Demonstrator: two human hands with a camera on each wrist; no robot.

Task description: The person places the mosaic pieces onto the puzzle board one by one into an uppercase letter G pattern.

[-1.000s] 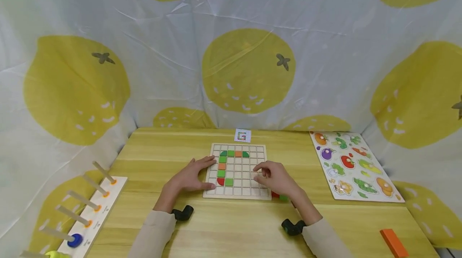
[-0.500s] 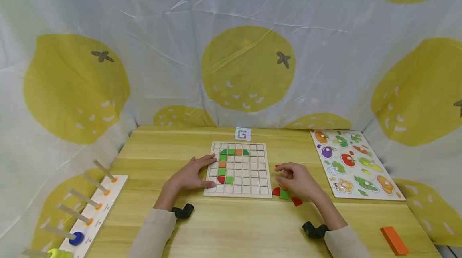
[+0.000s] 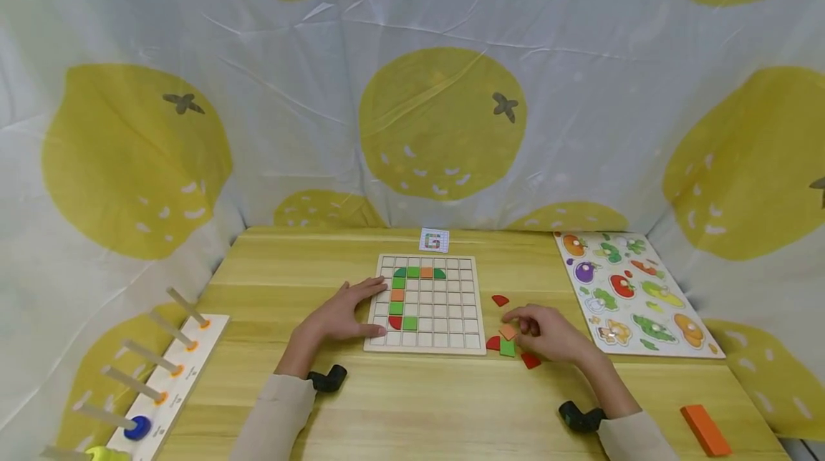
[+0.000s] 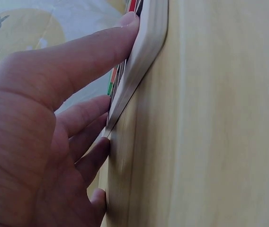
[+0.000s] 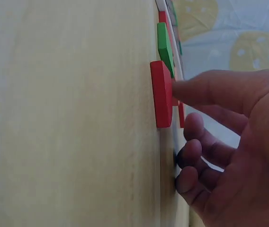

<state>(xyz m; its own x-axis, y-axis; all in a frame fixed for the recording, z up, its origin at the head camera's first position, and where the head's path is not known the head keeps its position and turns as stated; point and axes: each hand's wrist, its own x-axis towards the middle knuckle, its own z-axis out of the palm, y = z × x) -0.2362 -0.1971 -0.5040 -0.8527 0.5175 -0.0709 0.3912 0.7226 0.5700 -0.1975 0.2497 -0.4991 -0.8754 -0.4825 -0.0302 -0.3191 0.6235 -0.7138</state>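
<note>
My left hand (image 3: 344, 312) rests with straight fingers on the left edge of a wooden grid board (image 3: 441, 309). In the left wrist view its thumb touches the board's rim (image 4: 148, 40). Green, orange and red tiles form a C-like outline on the grid. Right of the board, the thumb and forefinger of my right hand (image 3: 556, 336) are spread about an orange square tile (image 3: 508, 332) lying on the table. Whether they touch it is unclear. Around it lie a green square tile (image 3: 508, 348) and red quarter-round tiles (image 3: 500, 300); one red tile (image 5: 161, 97) sits near the thumb.
A small pattern card (image 3: 434, 240) lies behind the board. To the right is a vegetable knob puzzle (image 3: 634, 296), with an orange block (image 3: 705, 430) nearer the front. A peg stand (image 3: 177, 389) with a blue ring (image 3: 137, 427) stands at the left.
My right hand has moved right, from over the grid to the loose tiles beside the board, uncovering several of them. The left hand stays on the board's edge.
</note>
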